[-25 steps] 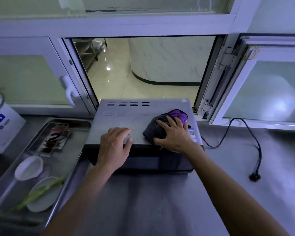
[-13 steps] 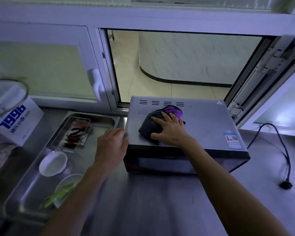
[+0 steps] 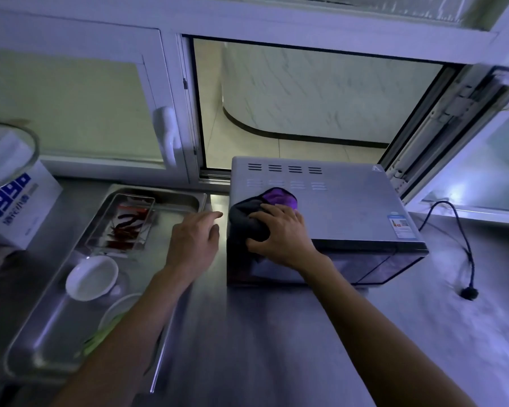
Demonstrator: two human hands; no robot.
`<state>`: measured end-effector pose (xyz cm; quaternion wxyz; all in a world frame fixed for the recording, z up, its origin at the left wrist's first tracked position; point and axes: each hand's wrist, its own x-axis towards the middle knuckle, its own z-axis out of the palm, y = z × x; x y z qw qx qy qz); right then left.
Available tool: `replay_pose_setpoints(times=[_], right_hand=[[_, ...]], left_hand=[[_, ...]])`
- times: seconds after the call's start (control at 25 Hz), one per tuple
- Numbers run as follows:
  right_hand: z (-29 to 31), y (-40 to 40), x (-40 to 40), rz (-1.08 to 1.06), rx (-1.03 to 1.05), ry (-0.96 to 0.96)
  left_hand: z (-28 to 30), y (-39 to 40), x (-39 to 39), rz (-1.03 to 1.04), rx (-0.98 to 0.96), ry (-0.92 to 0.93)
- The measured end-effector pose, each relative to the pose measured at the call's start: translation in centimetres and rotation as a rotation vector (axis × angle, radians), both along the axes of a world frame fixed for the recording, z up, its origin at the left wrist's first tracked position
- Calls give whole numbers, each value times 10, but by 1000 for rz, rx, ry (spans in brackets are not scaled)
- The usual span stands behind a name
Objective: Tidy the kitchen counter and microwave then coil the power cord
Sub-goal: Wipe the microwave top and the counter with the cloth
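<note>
While my right hand presses the dark cloth, fingers curled on it, at the microwave's top left edge, my left hand hovers relaxed beside it; the power cord lies loose on the tabletop.

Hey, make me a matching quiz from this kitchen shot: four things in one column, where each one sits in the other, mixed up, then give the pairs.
Things:
1. cloth
2. white bowl
3. plug
4. dried chillies

Places:
A. in the clear box at the far end of the metal tray
B. on the counter, right of the microwave
C. on the microwave's top, under the right hand
D. in the middle of the metal tray

Pairs: 1-C, 2-D, 3-B, 4-A
</note>
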<state>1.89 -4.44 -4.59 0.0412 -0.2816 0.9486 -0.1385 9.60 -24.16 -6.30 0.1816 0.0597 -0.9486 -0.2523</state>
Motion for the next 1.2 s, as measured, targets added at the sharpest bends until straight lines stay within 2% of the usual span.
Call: replay_pose_setpoints(times=[0.16, 0.44, 0.64, 0.88, 1.04, 1.2], right_hand=[[-3, 32, 37, 22, -32, 101], [-2, 73, 72, 8, -75, 142], [-7, 108, 98, -90, -279, 91], [11, 130, 82, -187, -440, 257], [17, 133, 57, -206, -385, 271], [9, 113, 35, -207, -183, 135]], left_hand=[[6, 14, 8, -12, 13, -8], [22, 48, 18, -115, -36, 29], [25, 68, 15, -128, -39, 25], [25, 84, 0, -167, -75, 16], [27, 92, -13, -160, -108, -24], [29, 95, -25, -145, -124, -27]])
